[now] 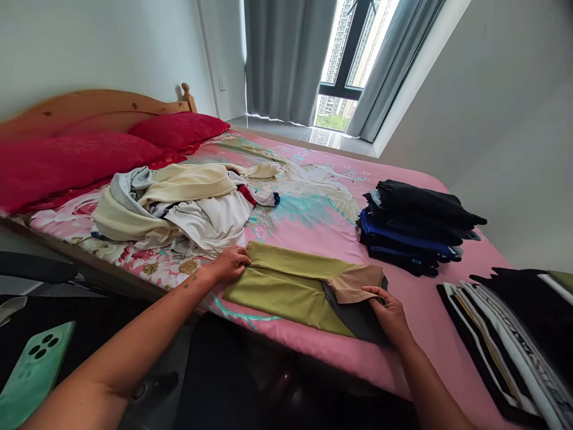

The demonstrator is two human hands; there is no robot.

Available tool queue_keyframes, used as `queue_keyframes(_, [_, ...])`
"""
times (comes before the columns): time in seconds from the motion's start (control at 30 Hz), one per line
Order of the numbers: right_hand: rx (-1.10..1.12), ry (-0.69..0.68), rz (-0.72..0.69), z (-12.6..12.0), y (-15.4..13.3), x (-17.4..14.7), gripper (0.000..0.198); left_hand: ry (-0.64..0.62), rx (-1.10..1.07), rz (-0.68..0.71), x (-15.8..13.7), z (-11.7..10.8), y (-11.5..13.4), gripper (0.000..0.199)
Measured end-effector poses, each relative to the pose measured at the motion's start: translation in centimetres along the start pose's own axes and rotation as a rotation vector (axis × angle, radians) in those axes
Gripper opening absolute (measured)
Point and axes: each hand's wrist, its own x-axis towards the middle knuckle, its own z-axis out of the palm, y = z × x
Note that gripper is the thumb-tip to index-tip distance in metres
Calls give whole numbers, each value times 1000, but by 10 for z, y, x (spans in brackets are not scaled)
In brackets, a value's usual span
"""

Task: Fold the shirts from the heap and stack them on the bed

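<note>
Olive garment (290,298): left hand (231,263) touching, right hand (388,312) pinching brown section (355,282).

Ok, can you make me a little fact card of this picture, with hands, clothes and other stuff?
Left hand: touching one end of the green garment
Right hand: pinching the brown part near the other end
Messy pile: rumpled clothes
Dark stack: folded clothes
Red pillows: near the wooden headboard
Phone: green, lower left
</note>
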Motion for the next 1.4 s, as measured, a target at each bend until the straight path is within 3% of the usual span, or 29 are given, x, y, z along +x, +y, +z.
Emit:
queue_keyframes(0.13, [47, 27, -12, 0, 2, -5, 40, 164, -20, -66, -9, 16, 35, 28])
queue_keyframes(0.27, [74, 68, -63, 1, 0, -8, 39, 181, -153, 37, -2, 46, 112, 43])
queue_keyframes(0.4, [42, 98, -121, 0, -8, -7, 37, 168, -203, 139, 25, 73, 200, 73])
queue_keyframes(0.5, [-18, 104, -203, -2, -11, -7, 32, 228, -185, 66, 54, 84, 246, 84])
queue_keyframes(0.57, [-64, 95, -278, -3, -10, -8, 27, 253, -155, -23, 71, 90, 263, 81])
queue_keyframes(0.7, [-127, 96, -357, -8, -4, -12, 20, 224, -40, -94, 95, 90, 270, 44])
queue_keyframes(0.83, [-137, 134, -368, -15, -1, -13, 20, 153, 46, 17, 105, 72, 260, 27])
queue_keyframes(0.97, [-146, 173, -413, -22, -3, -15, 17, -4, 66, 178, 100, 53, 243, 31])
queue_keyframes(1.07, [-187, 154, -445, -23, -2, -21, 13, -147, 107, 208, 89, 48, 236, 36])
queue_keyframes(1.2, [-232, 146, -478, -19, -5, -29, 10, -87, 8, 279, 85, 59, 253, 74])
queue_keyframes(1.27, [-233, 154, -511, -18, -10, -31, 9, -49, -114, 305, 91, 71, 269, 82])
queue_keyframes(1.4, [-220, 223, -526, -23, -15, -33, 10, 16, -504, 164, 109, 95, 289, 29])
